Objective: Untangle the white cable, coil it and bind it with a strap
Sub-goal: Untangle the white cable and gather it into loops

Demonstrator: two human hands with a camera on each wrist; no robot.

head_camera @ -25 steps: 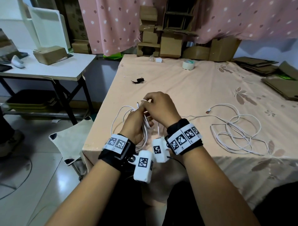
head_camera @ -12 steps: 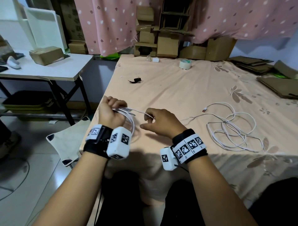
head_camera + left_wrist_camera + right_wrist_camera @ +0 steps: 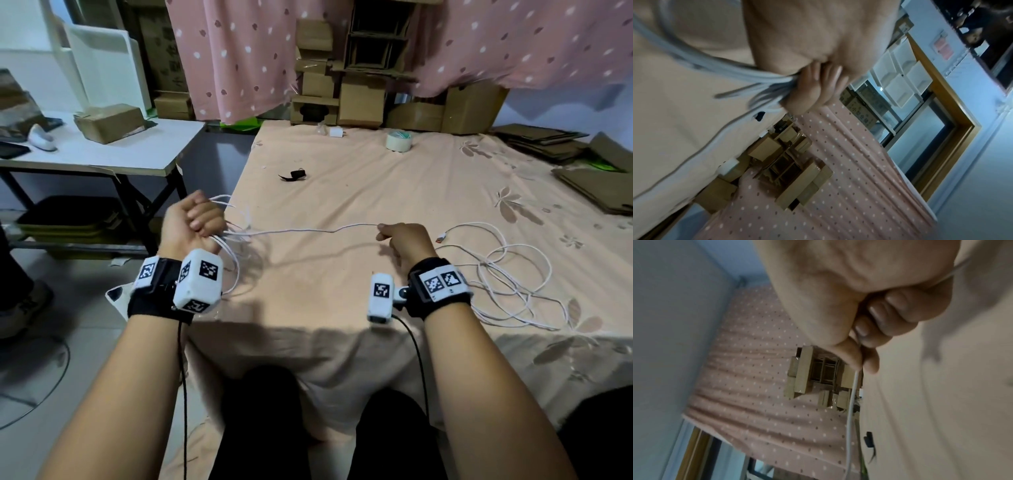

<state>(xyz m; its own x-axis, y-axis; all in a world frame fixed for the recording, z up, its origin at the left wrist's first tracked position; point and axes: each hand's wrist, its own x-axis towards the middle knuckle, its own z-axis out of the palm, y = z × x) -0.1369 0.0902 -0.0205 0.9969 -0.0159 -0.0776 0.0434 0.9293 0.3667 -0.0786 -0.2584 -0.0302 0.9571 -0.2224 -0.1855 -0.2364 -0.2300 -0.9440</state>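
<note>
My left hand (image 3: 193, 219) is a fist over the table's left edge, gripping several loops of the white cable (image 3: 308, 230); the bundle (image 3: 760, 81) runs into the curled fingers (image 3: 812, 87). One strand stretches taut rightward to my right hand (image 3: 404, 236), which pinches it between thumb and forefinger (image 3: 859, 350). The remaining cable lies in a loose tangle (image 3: 513, 274) on the cloth at the right, its plug end (image 3: 442, 237) just beyond my right hand. A small black strap (image 3: 294, 174) lies further back on the table (image 3: 342, 301).
A tape roll (image 3: 398, 140) and a white charger plug (image 3: 337, 132) sit near the table's far edge, before stacked cardboard boxes (image 3: 359, 99). Flat cardboard (image 3: 596, 185) lies at the far right. A white side table (image 3: 102, 150) stands to the left.
My hands have drawn apart: the left moved left with the coiled loops, the right slid right along the cable, so a long strand now stretches between them.
</note>
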